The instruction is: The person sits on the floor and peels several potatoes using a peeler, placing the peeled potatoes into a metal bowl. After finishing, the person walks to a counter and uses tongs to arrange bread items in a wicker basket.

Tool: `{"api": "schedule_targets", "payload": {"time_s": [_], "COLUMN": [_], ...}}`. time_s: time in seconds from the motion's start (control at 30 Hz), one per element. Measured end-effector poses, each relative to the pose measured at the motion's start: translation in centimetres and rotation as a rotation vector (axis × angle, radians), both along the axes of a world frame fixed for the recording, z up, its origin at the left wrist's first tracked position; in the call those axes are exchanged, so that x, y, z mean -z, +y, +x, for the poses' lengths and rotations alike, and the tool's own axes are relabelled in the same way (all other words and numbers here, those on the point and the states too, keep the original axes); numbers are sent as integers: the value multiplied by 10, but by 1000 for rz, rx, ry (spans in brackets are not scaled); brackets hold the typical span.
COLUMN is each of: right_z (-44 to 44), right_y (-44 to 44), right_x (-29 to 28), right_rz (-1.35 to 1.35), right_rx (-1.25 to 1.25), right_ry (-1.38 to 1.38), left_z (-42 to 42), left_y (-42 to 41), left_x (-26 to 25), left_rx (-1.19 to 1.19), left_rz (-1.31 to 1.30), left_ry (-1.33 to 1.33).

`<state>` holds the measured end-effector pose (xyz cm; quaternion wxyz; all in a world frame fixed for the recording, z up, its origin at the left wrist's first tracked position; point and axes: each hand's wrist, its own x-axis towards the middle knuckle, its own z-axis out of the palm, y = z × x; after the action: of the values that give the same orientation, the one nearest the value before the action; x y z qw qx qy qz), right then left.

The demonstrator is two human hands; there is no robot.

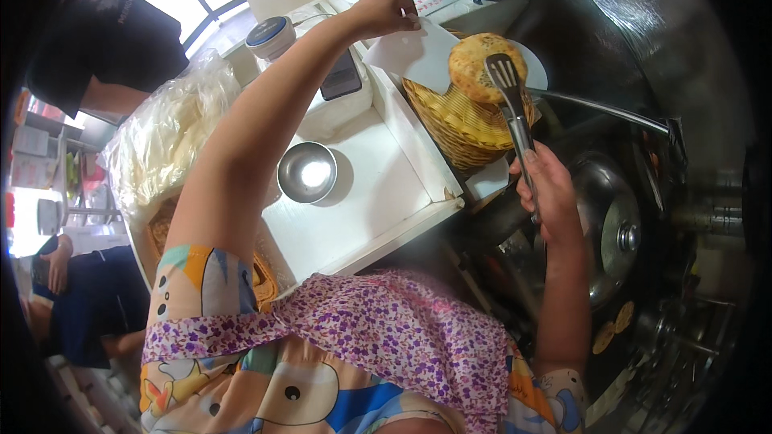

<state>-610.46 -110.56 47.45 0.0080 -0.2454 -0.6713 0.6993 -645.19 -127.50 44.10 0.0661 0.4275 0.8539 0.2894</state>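
Observation:
Up at the top of the view, my left hand [386, 15] pinches the edge of a white paper sheet or bag [413, 51]. My right hand [549, 190] grips the handle of metal kitchen tongs [517, 117] with a dark slotted head. That head lies over a round, browned flatbread [479, 63]; any lower jaw is hidden beneath the bread. The bread is above a yellow wicker basket [452, 132], and its left edge meets the paper. Part of a white round surface [534, 66] shows behind the bread.
A steel bowl [307, 173] stands in a white wooden tray [362, 217]. Left are a phone [341, 77], a lidded tub [270, 36] and a plastic bag of dough-like pieces [175, 132]. A domed metal lid [609, 229] is right. People [108, 42] are at far left.

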Motion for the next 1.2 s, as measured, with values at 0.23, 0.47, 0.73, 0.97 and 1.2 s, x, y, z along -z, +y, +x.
{"api": "schedule_targets", "payload": {"time_s": [0.23,0.47,0.73,0.97,1.2], "right_z": [-46,-33,-26,55,104], "right_y": [9,14,-2,-30,-57], "right_x": [15,-11,-9,39,96], "right_rz": [182,1305,981,104,330], "right_rx": [-143,-78,131,191,-208], "right_ry": [-188,-131,138,62,-67], "left_z": [-16,-19,34,179,289], "left_y": [26,15,-55,-135,-189], "left_x": [10,23,35,92,128], "left_rx": [96,-60,-402,-296,-86], "left_rz": [-84,136,810,657,134], "left_ry": [189,17,-195,-587,-631]}}
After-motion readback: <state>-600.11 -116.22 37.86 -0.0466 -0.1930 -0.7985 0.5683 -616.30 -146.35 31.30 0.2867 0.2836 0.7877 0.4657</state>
